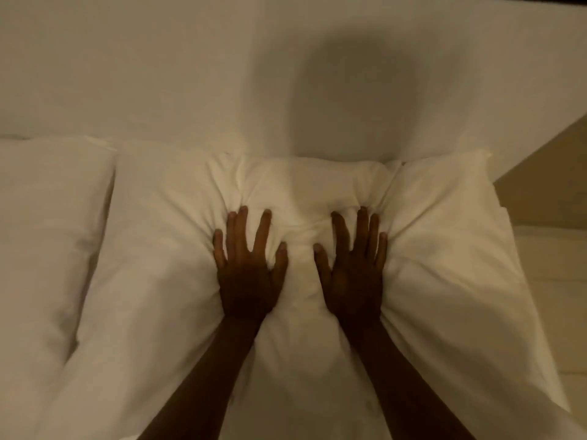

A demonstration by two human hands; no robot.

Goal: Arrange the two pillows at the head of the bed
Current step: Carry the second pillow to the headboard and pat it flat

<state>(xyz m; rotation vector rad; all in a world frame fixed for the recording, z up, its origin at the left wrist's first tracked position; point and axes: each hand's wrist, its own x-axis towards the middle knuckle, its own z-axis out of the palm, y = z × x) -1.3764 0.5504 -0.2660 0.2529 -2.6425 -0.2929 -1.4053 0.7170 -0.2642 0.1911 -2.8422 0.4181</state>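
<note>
A white pillow lies across the middle and right of the view, against the pale wall or headboard. My left hand and my right hand press flat on its middle, fingers spread, palms down. The fabric dents and creases around both hands. Neither hand grips anything. A second white pillow lies to the left, its edge touching the first one.
The pillow's right end reaches the bed's edge, where a tan floor or side surface shows. My head's shadow falls on the wall behind. The light is dim.
</note>
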